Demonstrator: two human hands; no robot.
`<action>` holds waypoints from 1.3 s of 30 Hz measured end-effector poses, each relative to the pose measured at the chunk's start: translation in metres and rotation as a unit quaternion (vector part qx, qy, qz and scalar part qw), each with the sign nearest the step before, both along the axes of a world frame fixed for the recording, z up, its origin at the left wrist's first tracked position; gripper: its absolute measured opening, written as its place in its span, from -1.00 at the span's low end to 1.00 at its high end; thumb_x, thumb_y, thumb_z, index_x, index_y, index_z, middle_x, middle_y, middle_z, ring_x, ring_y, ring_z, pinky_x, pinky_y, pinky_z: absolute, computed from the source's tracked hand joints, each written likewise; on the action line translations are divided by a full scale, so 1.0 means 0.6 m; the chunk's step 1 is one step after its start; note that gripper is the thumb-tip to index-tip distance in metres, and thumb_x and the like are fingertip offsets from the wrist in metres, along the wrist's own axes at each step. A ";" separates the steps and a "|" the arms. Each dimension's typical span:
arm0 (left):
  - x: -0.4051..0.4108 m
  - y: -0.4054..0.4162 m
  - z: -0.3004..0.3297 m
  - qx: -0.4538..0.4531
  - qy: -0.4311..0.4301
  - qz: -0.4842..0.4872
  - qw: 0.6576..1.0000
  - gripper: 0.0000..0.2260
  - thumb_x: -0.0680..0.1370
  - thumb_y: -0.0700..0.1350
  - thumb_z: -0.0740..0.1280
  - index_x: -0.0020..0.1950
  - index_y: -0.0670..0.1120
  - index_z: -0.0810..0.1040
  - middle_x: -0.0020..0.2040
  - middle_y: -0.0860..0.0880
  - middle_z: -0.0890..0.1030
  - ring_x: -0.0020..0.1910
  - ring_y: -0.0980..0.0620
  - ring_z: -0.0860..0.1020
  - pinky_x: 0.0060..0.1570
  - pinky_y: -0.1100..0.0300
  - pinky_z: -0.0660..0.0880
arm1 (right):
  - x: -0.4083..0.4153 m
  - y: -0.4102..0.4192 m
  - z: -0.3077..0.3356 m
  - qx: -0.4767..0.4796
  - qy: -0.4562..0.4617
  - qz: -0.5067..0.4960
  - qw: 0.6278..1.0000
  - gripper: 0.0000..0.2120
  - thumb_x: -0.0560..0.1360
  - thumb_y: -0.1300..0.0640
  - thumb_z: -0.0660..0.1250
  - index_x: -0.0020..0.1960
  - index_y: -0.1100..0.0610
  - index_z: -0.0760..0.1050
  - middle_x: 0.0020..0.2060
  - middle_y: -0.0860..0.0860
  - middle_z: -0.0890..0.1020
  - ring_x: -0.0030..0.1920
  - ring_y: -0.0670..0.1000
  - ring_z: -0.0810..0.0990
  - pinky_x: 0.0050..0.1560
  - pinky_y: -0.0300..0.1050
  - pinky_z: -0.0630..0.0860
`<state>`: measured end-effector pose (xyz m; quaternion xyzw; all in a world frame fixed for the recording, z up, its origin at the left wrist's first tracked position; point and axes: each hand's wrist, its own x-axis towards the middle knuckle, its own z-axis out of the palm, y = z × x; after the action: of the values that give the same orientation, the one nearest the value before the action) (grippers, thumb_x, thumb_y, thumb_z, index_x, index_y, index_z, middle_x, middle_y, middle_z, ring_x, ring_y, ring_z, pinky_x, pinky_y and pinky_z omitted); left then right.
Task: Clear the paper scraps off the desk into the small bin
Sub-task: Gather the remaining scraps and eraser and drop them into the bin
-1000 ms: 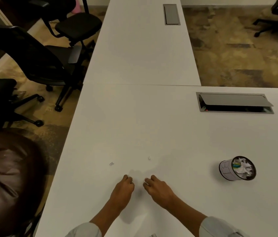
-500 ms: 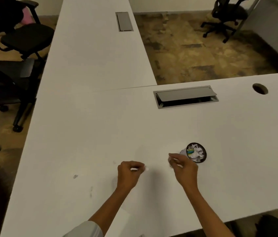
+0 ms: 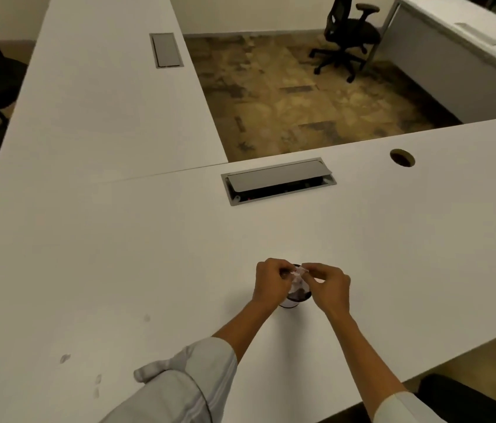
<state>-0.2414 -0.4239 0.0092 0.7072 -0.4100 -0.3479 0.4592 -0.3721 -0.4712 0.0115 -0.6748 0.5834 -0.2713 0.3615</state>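
The small round bin [image 3: 294,303] stands on the white desk [image 3: 149,239], mostly hidden under my hands, with crumpled paper inside. My left hand [image 3: 271,285] and my right hand [image 3: 330,288] hover right above its mouth, fingertips almost meeting. A small white paper scrap [image 3: 299,271] is pinched in my right hand's fingertips, over the bin. My left hand's fingers are curled; whether they hold a scrap I cannot tell. A few tiny scraps or marks [image 3: 64,358] lie on the desk at the lower left, another [image 3: 147,317] nearer the middle.
A grey cable hatch [image 3: 277,181] is set in the desk beyond the bin, with a round cable hole [image 3: 402,157] to its right. A second desk runs away at the left with its own hatch [image 3: 166,50]. Office chairs [image 3: 347,35] stand on the carpet.
Both hands moved from the desk surface left of the bin to directly above it, carrying scraps. The view swung right, so the bin now sits lower and centred.
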 end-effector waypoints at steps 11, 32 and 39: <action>0.052 0.011 -0.005 -0.017 -0.027 -0.081 0.996 -0.73 0.30 -0.41 0.16 -0.16 -0.09 0.46 -0.15 -0.06 0.64 -0.08 0.11 0.63 -0.21 0.18 0.61 | -0.023 -0.024 0.012 -0.018 0.036 0.029 0.999 -0.81 0.43 0.35 0.38 -0.08 0.12 0.68 -0.20 -0.08 0.69 -0.19 -0.23 0.62 -0.22 -0.59 0.42; 0.237 0.182 -0.037 0.018 -0.067 0.109 0.992 -0.76 0.38 -0.42 0.28 -0.26 -0.08 0.53 -0.26 0.01 0.67 -0.23 0.15 0.63 -0.20 0.36 0.54 | 0.049 -0.025 0.023 -0.006 0.265 0.088 0.960 -0.93 0.32 0.18 0.48 -0.29 0.04 0.63 -0.37 -0.03 0.63 -0.32 0.04 0.62 -0.37 -0.19 0.49; 0.376 0.308 -0.056 0.065 -0.134 0.171 0.974 -0.78 0.37 -0.39 0.31 -0.24 -0.07 0.55 -0.24 0.04 0.64 -0.25 0.17 0.59 -0.27 0.43 0.48 | 0.080 0.009 0.066 -0.047 0.123 0.079 0.988 -0.84 0.29 0.23 0.50 -0.35 0.03 0.55 -0.44 -0.11 0.63 -0.37 -0.13 0.61 -0.31 -0.23 0.51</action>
<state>-0.0158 -0.2389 -0.0244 0.8351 -0.3171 -0.1924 0.4062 -0.3242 -0.4656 0.0511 -0.7633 0.5546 -0.1841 0.2755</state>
